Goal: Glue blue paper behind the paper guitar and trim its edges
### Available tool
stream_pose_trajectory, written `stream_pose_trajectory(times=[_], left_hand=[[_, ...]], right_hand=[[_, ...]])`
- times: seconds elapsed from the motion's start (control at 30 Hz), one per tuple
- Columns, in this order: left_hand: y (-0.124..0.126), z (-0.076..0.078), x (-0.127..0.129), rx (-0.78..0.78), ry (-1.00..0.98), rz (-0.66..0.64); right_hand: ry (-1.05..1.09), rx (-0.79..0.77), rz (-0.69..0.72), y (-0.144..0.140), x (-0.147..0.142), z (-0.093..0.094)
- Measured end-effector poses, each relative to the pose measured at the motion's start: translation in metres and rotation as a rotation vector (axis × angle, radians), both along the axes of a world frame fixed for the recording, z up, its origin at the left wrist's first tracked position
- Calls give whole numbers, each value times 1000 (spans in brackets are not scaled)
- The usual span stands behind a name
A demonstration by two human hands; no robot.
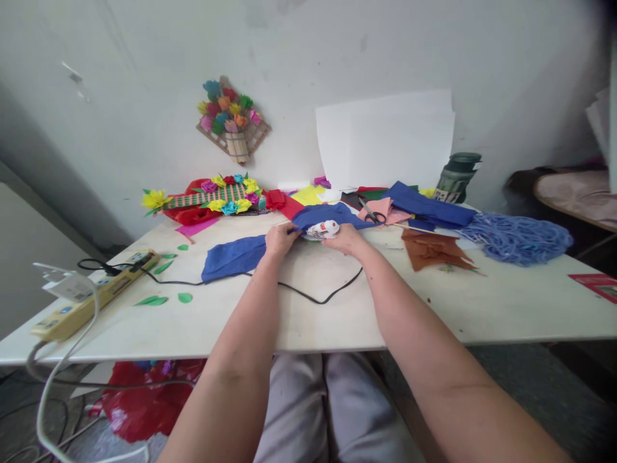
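The right hand closes around a small white glue gun with an orange-red mark on its side, and the gun lies nearly level, its long axis running left to right with the front end pointing left toward the left hand. That left hand pinches the edge of a strip of blue crepe paper, fingertips closed on the fold right at the gun's tip. The paper is matte, creased and royal blue; its long axis also runs left to right, trailing out leftward from the grip and continuing behind the gun as a wider blue sheet. Both grips meet at the far middle of the white table. Just nearer than the hands, a black cord loops across the tabletop toward a yellow power strip far to the left. Beyond the right hand lie scissors on pink paper, and brown crepe paper sits to its right.
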State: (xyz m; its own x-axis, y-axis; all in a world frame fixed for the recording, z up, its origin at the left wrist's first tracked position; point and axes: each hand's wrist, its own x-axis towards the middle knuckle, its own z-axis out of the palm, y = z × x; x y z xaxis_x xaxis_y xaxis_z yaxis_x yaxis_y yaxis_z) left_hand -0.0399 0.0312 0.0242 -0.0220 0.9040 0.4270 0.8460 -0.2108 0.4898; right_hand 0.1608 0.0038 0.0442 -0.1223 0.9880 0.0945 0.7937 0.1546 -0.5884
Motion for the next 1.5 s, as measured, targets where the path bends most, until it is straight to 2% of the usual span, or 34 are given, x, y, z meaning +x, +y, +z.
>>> stream_pose_trajectory(times=[0.17,0.63,1.0,1.2,1.5], left_hand=[[-2,2,1,-18,-10,9],[-2,1,1,-20,-17,11],[0,-2,1,-21,-1,6],[-3,0,3,-44,10,11],[-4,1,3,-56,17,14]], right_hand=[[-42,27,14,2,0,-1],[-108,-56,-2,1,1,5],[72,-151,-3,-17,6,21],[98,-117,-4,-12,6,15],[-59,-109,-12,-10,4,16]])
